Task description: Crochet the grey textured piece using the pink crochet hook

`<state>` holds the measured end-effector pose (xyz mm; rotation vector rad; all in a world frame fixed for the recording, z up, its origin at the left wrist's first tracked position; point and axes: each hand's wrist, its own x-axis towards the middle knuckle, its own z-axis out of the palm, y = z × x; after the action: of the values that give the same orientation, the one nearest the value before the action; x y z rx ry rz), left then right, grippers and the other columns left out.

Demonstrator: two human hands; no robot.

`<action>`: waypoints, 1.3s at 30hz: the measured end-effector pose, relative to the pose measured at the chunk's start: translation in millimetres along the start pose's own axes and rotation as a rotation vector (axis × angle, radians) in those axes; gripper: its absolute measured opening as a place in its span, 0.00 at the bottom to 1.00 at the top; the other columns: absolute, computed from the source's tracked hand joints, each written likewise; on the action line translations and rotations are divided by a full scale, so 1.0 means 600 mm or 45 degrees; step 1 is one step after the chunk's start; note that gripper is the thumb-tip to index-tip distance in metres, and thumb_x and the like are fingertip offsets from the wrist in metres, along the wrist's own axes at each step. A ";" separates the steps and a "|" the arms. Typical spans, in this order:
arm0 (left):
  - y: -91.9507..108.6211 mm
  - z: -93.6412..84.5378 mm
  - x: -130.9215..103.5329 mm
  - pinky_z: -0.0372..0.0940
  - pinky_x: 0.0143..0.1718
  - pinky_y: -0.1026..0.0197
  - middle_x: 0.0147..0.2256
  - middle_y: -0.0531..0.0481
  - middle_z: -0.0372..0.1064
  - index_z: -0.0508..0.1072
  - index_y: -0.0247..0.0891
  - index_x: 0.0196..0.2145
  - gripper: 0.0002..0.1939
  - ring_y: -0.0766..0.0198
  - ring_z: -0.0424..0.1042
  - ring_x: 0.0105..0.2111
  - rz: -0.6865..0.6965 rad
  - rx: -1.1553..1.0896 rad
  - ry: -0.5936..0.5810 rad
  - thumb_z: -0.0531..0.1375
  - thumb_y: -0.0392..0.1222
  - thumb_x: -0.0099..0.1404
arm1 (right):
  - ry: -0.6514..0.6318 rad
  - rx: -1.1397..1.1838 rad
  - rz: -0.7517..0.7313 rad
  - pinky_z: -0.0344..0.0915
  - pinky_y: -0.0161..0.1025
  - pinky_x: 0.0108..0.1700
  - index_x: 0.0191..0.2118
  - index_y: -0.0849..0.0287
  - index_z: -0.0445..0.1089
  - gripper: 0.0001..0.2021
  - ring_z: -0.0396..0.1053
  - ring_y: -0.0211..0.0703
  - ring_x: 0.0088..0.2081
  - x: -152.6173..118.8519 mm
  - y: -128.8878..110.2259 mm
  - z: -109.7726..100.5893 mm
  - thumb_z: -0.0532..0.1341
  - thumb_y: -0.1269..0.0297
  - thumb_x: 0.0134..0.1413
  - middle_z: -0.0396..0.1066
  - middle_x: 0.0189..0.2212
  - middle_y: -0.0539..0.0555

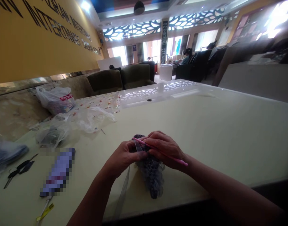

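A grey crocheted piece with ruffled, sheer edging (151,179) hangs below my two hands, over the pale table. My left hand (125,153) is closed on its upper end, thumb pressed against the fingers. A pink crochet hook (174,159) lies across my right hand (164,147), whose fingers are closed round it. The hook's tip reaches left to the top of the piece, near my left fingers. A sheer grey ribbon (125,185) passes by my left fingers and trails down toward the table's near edge. My right fingertips and the stitches there are partly hidden.
On the left of the table (216,131) lie keys (19,169), a pixelated purple object (59,172) with a white cable, and clear plastic bags (92,117). A filled white carrier bag (56,99) stands farther back. Dark armchairs (135,75) are beyond the table.
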<state>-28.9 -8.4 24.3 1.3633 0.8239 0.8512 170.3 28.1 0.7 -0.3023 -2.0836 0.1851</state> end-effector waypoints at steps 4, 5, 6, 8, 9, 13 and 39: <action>0.005 -0.003 -0.001 0.61 0.57 0.51 0.60 0.44 0.67 0.76 0.45 0.55 0.22 0.48 0.67 0.57 0.021 0.036 -0.064 0.66 0.40 0.62 | -0.046 0.083 -0.077 0.68 0.46 0.52 0.51 0.59 0.70 0.11 0.71 0.43 0.42 0.002 0.006 -0.003 0.55 0.62 0.69 0.73 0.41 0.57; 0.005 -0.004 -0.001 0.62 0.57 0.51 0.61 0.45 0.66 0.75 0.45 0.56 0.24 0.48 0.67 0.58 0.024 0.051 -0.070 0.65 0.40 0.62 | -0.065 0.108 -0.083 0.67 0.47 0.53 0.50 0.59 0.70 0.12 0.71 0.43 0.43 0.001 0.008 -0.004 0.55 0.61 0.69 0.72 0.41 0.57; 0.005 -0.004 -0.001 0.63 0.56 0.51 0.61 0.45 0.66 0.73 0.45 0.58 0.25 0.48 0.68 0.57 0.023 0.071 -0.072 0.65 0.39 0.62 | -0.090 0.136 -0.083 0.66 0.48 0.55 0.49 0.59 0.71 0.12 0.71 0.43 0.43 0.001 0.010 -0.005 0.55 0.60 0.69 0.72 0.41 0.57; 0.003 -0.006 -0.002 0.64 0.52 0.52 0.60 0.44 0.67 0.73 0.44 0.58 0.27 0.48 0.70 0.54 0.005 0.114 -0.051 0.64 0.37 0.61 | -0.163 0.198 -0.056 0.64 0.50 0.59 0.48 0.60 0.71 0.12 0.71 0.43 0.45 0.001 0.013 -0.011 0.56 0.60 0.69 0.73 0.40 0.56; 0.001 -0.007 -0.002 0.65 0.51 0.53 0.59 0.44 0.68 0.72 0.43 0.59 0.28 0.48 0.70 0.53 -0.020 0.130 -0.028 0.64 0.36 0.60 | -0.206 0.227 -0.036 0.62 0.51 0.60 0.48 0.60 0.72 0.11 0.71 0.43 0.45 0.002 0.014 -0.014 0.56 0.61 0.68 0.73 0.40 0.56; -0.006 -0.012 -0.002 0.64 0.50 0.53 0.57 0.43 0.71 0.75 0.40 0.55 0.26 0.47 0.70 0.54 -0.092 0.186 0.100 0.64 0.34 0.57 | -0.355 0.265 0.016 0.58 0.52 0.63 0.48 0.62 0.71 0.10 0.69 0.42 0.46 0.010 0.009 -0.030 0.55 0.68 0.68 0.73 0.39 0.55; -0.056 0.007 0.011 0.65 0.56 0.47 0.58 0.39 0.71 0.77 0.38 0.40 0.10 0.50 0.73 0.53 0.342 1.247 0.713 0.59 0.34 0.62 | -0.597 -0.336 0.121 0.57 0.50 0.64 0.41 0.62 0.70 0.09 0.70 0.39 0.34 -0.004 0.004 -0.001 0.54 0.74 0.61 0.72 0.34 0.52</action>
<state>-20.9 -5.5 -9.4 2.1554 1.6521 1.1196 172.2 29.6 -1.3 -0.5607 -2.5656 0.0363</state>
